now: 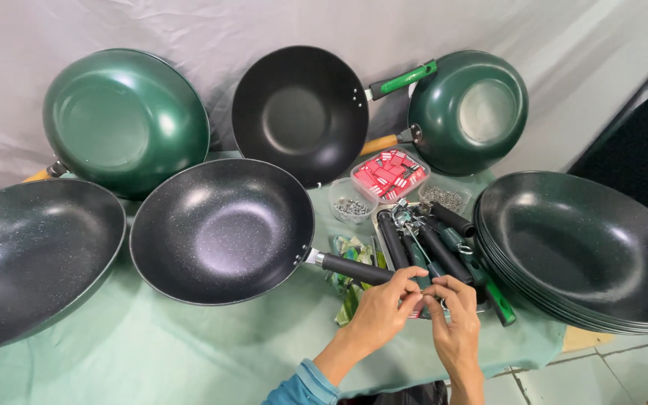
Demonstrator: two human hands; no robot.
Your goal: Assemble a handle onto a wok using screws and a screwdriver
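Both hands are seen just in front of the tray of loose pan handles [444, 247], fingertips brought together. The left hand [384, 307] and the right hand [455, 322] are pinched jointly on a small pale part [423, 294]; what it is cannot be told. A speckled black wok [223, 229] with a black handle [354, 268] lies left of the tray, its handle end beside the left hand. A stack of dark green woks [586, 251] stands right of the tray. Behind the tray are noted a tub of small red pieces [390, 174] and a cup of metal screws [352, 204].
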